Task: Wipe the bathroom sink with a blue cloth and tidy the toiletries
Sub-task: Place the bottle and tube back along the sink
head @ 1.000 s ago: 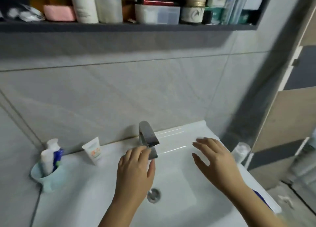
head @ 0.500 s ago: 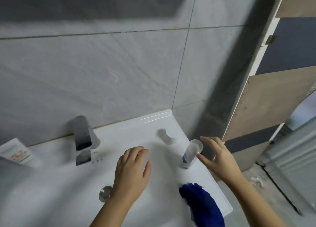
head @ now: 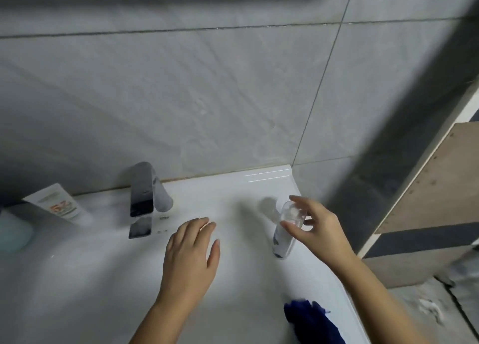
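A white sink (head: 233,188) fills the lower view. A small bottle with a clear cap (head: 285,237) stands upright on the sink's right ledge. My right hand (head: 318,229) curls round its cap, thumb in front and fingers behind. My left hand (head: 191,255) lies flat with straight fingers over the middle of the sink and holds nothing. A crumpled blue cloth (head: 311,320) lies on the right front rim, just below my right forearm.
A chrome faucet (head: 145,196) stands at the back of the sink. A white tube with orange print (head: 59,206) leans against the tiled wall at the left, beside a pale teal cup (head: 13,235). A wooden panel (head: 427,188) flanks the right.
The view swung right and down, away from the shelf. My right hand moved to the bottle and curled round its cap. My left hand left the faucet and stays over the basin.
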A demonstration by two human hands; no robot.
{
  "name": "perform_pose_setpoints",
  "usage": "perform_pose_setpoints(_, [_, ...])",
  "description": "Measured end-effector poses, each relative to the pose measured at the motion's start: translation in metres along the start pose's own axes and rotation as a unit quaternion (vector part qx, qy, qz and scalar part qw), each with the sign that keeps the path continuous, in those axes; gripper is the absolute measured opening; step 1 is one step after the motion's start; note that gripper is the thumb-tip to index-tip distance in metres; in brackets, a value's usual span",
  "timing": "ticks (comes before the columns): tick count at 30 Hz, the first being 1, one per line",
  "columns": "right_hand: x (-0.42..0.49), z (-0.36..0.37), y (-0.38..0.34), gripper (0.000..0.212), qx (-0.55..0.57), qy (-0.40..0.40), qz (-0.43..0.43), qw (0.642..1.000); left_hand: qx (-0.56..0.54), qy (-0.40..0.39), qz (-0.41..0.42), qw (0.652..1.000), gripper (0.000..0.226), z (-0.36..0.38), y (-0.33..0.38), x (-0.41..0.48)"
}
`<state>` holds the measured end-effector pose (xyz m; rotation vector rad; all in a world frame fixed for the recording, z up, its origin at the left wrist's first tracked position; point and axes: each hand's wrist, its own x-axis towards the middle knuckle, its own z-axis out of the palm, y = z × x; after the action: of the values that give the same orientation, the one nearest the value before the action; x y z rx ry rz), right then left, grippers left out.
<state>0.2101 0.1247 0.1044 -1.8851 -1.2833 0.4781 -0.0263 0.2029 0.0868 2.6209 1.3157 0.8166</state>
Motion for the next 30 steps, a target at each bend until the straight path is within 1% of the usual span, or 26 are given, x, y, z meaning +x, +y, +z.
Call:
perform_pose_setpoints(3, [0.039, 0.024, -0.016, 0.048, 0.041, -0.035, -0.016, 0.998, 0.033, 0.002, -0.019, 0.999, 0.039, -0.008, -0.016, 0.004])
perform_pose_setpoints(6, [0.075, 0.054, -0.027, 0.05, 0.051, -0.05, -0.036, 0.997, 0.073, 0.005, -0.041, 0.996, 0.04, -0.016, -0.034, 0.009])
perform_pose_setpoints(11, [0.124, 0.102, -0.042, 0.051, 0.047, -0.069, -0.078, 0.993, 0.096, 0.037, -0.083, 0.991, 0.04, -0.023, -0.059, 0.012])
perform_pose_setpoints(17, [0.15, 0.136, -0.044, 0.051, 0.025, -0.094, -0.084, 0.992, 0.118, 0.034, -0.104, 0.987, 0.041, -0.02, -0.079, 0.012])
perform_pose_setpoints(21, [0.149, 0.144, -0.042, 0.054, 0.016, -0.09, -0.079, 0.993, 0.116, 0.038, -0.103, 0.987, 0.04, -0.019, -0.081, 0.013])
perform_pose_setpoints(26, [0.142, 0.135, -0.043, 0.072, 0.001, -0.138, -0.065, 0.988, 0.126, 0.015, -0.106, 0.986, 0.039, -0.022, -0.079, 0.013])
perform_pose_setpoints(28, [0.133, 0.122, -0.037, 0.073, -0.001, -0.126, -0.067, 0.99, 0.123, 0.021, -0.104, 0.987, 0.031, -0.021, -0.077, 0.013])
perform_pose_setpoints(30, [0.12, 0.101, -0.024, 0.065, -0.007, -0.091, -0.057, 0.994, 0.114, 0.028, -0.097, 0.988, 0.031, -0.02, -0.073, 0.013])
